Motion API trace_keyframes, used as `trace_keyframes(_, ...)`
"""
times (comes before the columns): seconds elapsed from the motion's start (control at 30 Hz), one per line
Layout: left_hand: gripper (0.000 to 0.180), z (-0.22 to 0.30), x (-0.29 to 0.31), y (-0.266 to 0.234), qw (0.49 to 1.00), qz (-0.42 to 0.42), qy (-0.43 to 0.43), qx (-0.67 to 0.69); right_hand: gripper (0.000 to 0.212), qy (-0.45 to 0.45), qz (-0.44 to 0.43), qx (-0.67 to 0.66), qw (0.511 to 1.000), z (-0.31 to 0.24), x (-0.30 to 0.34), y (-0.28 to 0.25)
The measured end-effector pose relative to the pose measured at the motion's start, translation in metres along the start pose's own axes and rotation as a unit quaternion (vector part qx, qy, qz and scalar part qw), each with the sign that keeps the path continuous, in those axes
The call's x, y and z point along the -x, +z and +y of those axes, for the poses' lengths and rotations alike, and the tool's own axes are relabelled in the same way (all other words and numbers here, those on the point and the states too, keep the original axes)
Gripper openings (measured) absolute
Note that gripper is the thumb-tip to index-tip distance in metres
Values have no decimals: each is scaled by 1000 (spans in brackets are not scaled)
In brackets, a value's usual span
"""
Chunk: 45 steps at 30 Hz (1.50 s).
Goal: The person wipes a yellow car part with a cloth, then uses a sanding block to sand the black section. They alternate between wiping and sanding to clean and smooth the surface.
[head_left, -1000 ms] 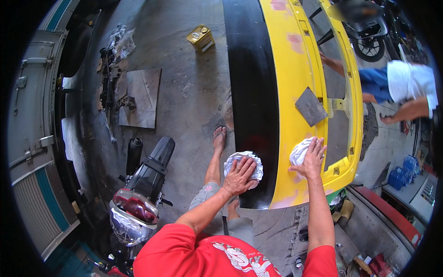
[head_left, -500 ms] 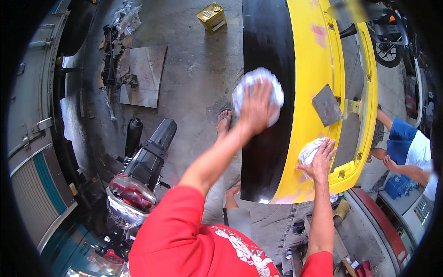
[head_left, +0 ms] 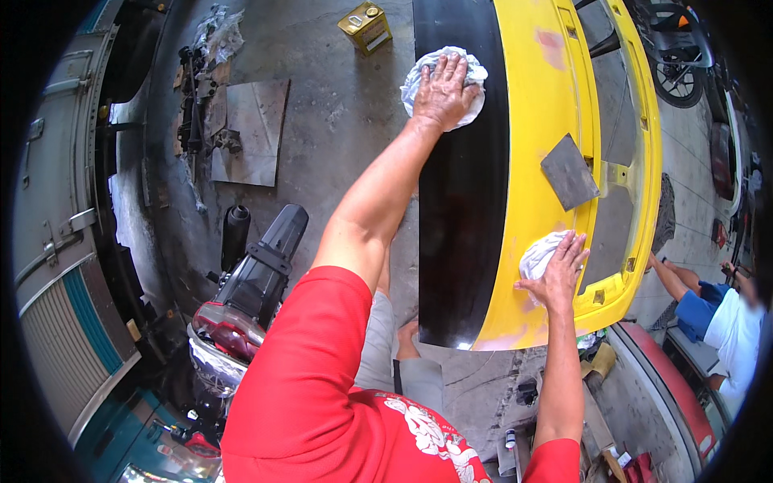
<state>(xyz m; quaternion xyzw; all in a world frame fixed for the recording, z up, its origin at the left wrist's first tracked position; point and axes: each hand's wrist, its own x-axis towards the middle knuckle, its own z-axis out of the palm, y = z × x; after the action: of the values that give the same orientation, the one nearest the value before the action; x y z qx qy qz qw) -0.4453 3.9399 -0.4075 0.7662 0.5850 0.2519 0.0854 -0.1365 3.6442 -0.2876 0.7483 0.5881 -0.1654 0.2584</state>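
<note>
A yellow car body panel (head_left: 538, 121) with a black band (head_left: 459, 233) along its left side lies before me. At the band's far left edge, my left hand (head_left: 444, 92) holds a bunched white cloth (head_left: 415, 88) down, palm on top and fingers forward. Part of that cloth sticks out past the edge. Lower on the yellow surface, my right hand (head_left: 557, 274) rests open with fingers spread, partly over a second white cloth (head_left: 538, 256). Its palm hides some of this cloth. A dark grey flat rectangular sheet (head_left: 570, 171) lies on the panel beyond my right hand.
A gold metal can (head_left: 365, 28) stands on the floor at the far left of the panel. A motorcycle's tail (head_left: 241, 302) is at left, near a flat board (head_left: 250, 133) and metal parts. Another person (head_left: 729, 326) is at right, by a red-edged panel (head_left: 668, 386).
My left hand and its cloth have moved away from me along the black band. My right hand stays nearly where it was. The other person at right has shifted lower in view.
</note>
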Motion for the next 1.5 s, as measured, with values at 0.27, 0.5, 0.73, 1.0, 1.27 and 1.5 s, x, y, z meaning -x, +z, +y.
trace_keyframes(0.27,79,178,328,-105,970,-183,94,131,180,29,-36,-48,998,-4,4,-18)
trace_keyframes(0.5,72,98,95,-20,992,-41,77,92,174,33,-37,-41,998,-5,2,-19)
trace_keyframes(0.73,65,79,-51,17,999,-14,-6,-39,176,40,-41,-15,998,-10,-1,-25)
trace_keyframes(1.0,80,224,355,-82,976,-180,29,116,177,27,-1,-37,999,-1,4,-7)
trace_keyframes(1.27,78,143,249,-65,976,-140,159,55,177,23,1,-51,998,2,7,-9)
trace_keyframes(1.5,80,41,-4,17,992,-55,110,13,176,30,25,-48,998,-1,2,-6)
